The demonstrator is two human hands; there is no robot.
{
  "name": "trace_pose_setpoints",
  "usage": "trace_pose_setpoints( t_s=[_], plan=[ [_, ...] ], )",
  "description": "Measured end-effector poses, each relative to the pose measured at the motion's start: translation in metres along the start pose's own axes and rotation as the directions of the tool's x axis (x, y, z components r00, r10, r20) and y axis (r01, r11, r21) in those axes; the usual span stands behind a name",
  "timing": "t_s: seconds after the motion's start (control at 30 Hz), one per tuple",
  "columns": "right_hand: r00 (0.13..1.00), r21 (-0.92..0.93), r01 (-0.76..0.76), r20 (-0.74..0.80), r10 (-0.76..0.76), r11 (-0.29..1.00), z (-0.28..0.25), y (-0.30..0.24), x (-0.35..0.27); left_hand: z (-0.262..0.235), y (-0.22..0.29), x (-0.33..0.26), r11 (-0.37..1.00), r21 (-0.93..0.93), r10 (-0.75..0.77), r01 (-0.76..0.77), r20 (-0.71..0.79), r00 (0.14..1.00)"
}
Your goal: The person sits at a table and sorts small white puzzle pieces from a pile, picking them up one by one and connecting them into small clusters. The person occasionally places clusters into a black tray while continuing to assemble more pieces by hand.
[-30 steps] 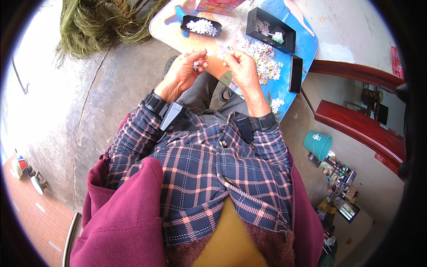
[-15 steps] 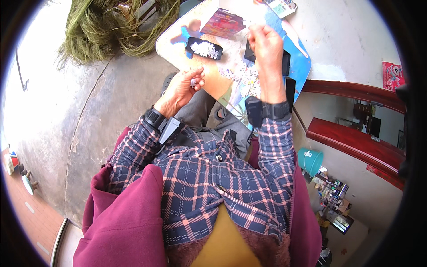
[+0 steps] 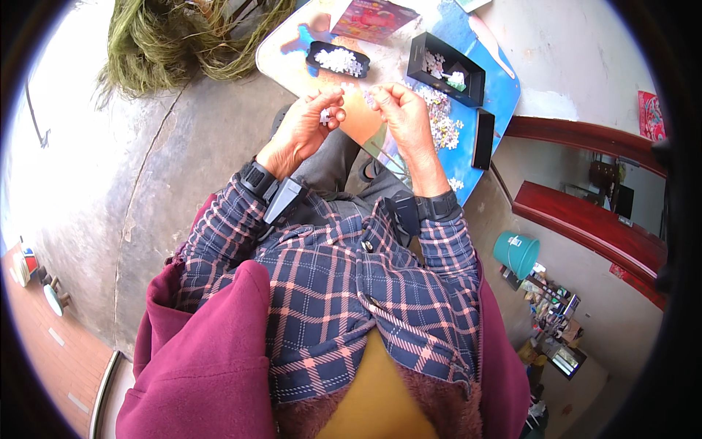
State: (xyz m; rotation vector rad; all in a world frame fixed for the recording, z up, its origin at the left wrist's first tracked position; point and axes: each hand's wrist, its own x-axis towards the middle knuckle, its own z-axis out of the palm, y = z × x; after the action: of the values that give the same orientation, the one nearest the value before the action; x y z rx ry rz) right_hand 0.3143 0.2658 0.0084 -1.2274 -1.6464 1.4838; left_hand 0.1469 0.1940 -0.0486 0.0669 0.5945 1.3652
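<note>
In front of me my left hand point(image 3: 296, 132) is closed, with a small jigsaw piece point(image 3: 326, 117) tucked in its curled fingers. Another pale piece point(image 3: 347, 87) shows at its thumb and index tips. My right hand point(image 3: 406, 121) faces it closely, pinching a jigsaw piece point(image 3: 368, 99) between thumb and fingers. Just beyond the left hand, a small black tray point(image 3: 313, 60) holds white pieces. Right of my right hand lies a loose heap of jigsaw pieces point(image 3: 444, 126). Behind that heap, a black open box point(image 3: 419, 60) contains more pieces and a small green-and-white item.
The picture-topped table point(image 3: 349, 121) also bears a pink printed box point(image 3: 371, 20), a narrow black box part point(image 3: 483, 139) and a white flat tool point(image 3: 491, 44). Dry green fibres point(image 3: 146, 51) lie at far left. A teal bucket point(image 3: 516, 254) stands right.
My right hand has come back from the far side of the table, down and left toward my left hand, uncovering the black box. The left hand has shifted slightly right.
</note>
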Motion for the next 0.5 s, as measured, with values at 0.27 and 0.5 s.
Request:
trace_pose_setpoints(
  t_s=[0.27, 0.5],
  plan=[
    [1.000, 0.165, -0.010, 0.022, 0.007, 0.986, 0.008, 0.011, -0.013, 0.016, -0.006, -0.005, 0.994, 0.097, -0.047, 0.047, -0.001, 0.999],
    [0.958, -0.278, 0.256, -0.052, -0.280, 0.926, 0.005, 0.007, -0.018, 0.017, -0.001, -0.007, 0.975, 0.065, -0.217, 0.213, 0.053, 0.975]
  ],
)
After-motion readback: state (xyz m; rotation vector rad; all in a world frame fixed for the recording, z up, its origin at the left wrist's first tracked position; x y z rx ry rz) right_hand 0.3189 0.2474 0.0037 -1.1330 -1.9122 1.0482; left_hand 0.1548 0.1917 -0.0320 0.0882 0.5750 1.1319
